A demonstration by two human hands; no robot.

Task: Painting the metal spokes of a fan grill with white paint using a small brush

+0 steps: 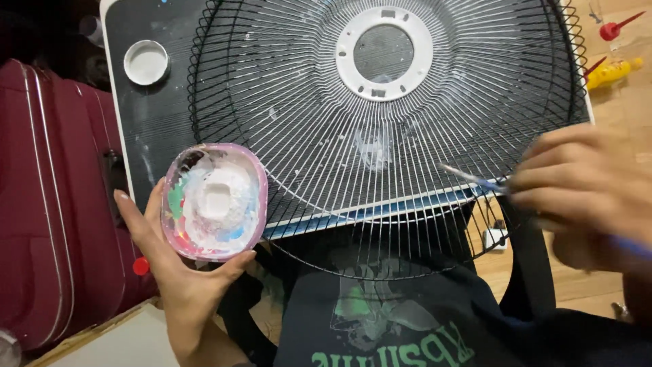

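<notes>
Support: a dark board (146,115) with a white edge, spattered with pale paint, lying in front of me.
On the board: a black wire fan guard (407,156) with a white centre ring, overhanging the near edge above my lap.
Also on the board: a white lid (146,62) at the far left corner, just beside the guard's rim.
Under the board: wooden floor (577,285), visible at right.

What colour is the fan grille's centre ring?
White, on a black wire grille; the ring shows in the head view.
</notes>
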